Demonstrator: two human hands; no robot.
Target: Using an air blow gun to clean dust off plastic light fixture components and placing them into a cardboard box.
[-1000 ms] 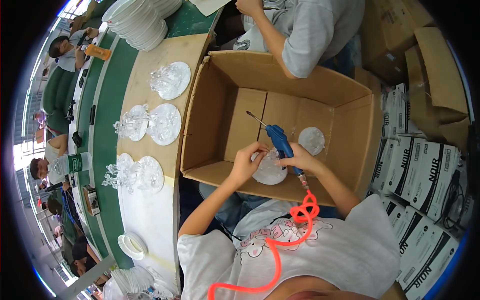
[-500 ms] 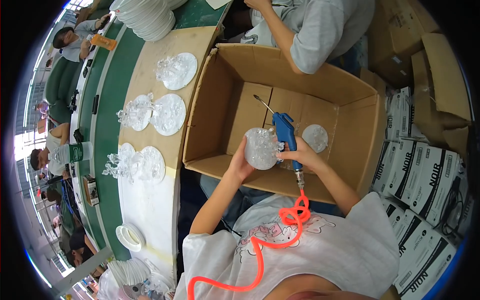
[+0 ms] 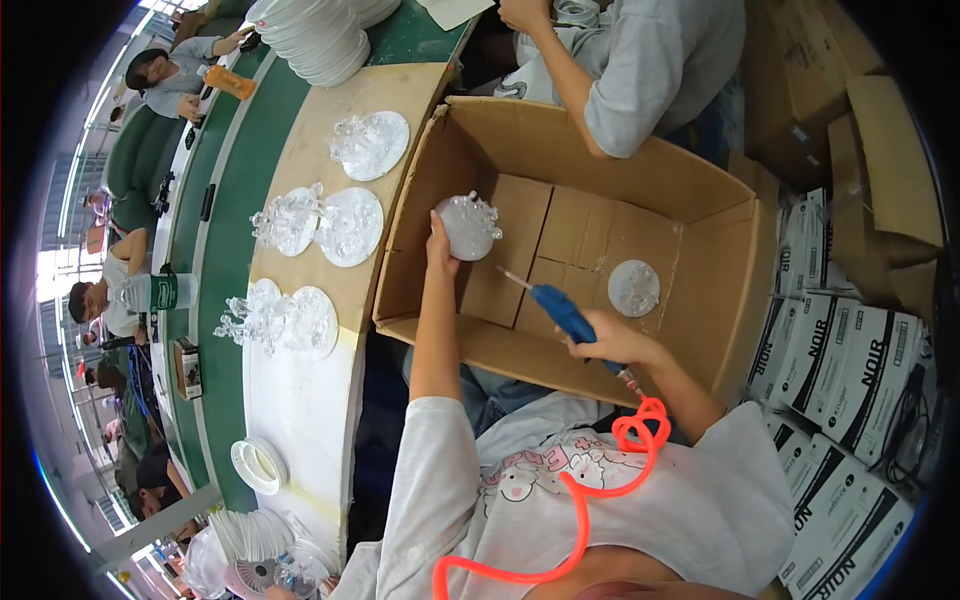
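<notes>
My left hand (image 3: 442, 248) is closed on the edge of a round, clear plastic piece with knobby projections (image 3: 467, 228), over the left part of an open cardboard box (image 3: 610, 352). My right hand (image 3: 615, 338) grips a blue air blow gun (image 3: 562, 312) above the box's near side. Its thin metal nozzle points up and left toward the clear piece without touching it. A coiled orange-red air hose (image 3: 578, 510) runs from the gun's handle across my shirt. A similar clear round piece (image 3: 633, 288) lies on the box floor at the right.
On the bench (image 3: 300, 390) to the left lie several clear pieces (image 3: 348, 227) on round bases. A white ring-shaped part (image 3: 259, 466) and stacked white discs (image 3: 310, 40) are there too. A co-worker's arm (image 3: 570, 80) is just beyond the box; printed cartons (image 3: 850, 350) stand at right.
My left hand has carried the clear piece left and farther from me, apart from the blow gun. My right hand has drawn the gun slightly nearer, and its nozzle tilts more to the left.
</notes>
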